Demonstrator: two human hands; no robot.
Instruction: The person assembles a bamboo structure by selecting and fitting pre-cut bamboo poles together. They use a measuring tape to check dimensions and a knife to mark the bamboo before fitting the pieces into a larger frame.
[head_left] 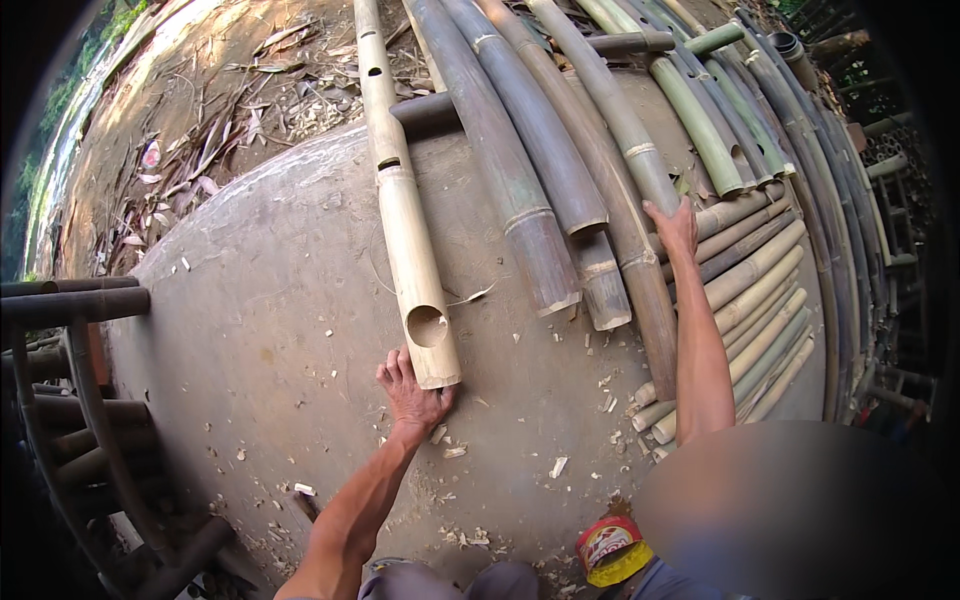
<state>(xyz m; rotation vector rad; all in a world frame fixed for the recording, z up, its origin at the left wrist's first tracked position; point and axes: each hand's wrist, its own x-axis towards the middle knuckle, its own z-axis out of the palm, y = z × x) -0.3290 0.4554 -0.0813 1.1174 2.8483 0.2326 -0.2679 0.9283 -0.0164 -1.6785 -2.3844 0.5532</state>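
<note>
At the near end of a pale, scraped bamboo pole [408, 240], my left hand [413, 393] is closed against its cut rim, with the fingers along its left side and partly hidden under it. A large round hole is cut near this end, and smaller slots run up the pole. Farther right, my right hand [676, 228] grips the near end of a grey-brown bamboo pole [612, 100], thumb on one side and fingers on the other. Between the hands lie several dark, thick bamboo poles [500, 170], side by side.
Crosswise bamboo supports [425, 113] lie beneath the poles. Shorter bamboo lengths [760, 290] are stacked at the right, near green poles [695, 125]. Wood chips [558, 467] dot the concrete floor [270, 330]. A red-and-yellow container [612, 552] is at the bottom; a bamboo frame [85, 400] stands left.
</note>
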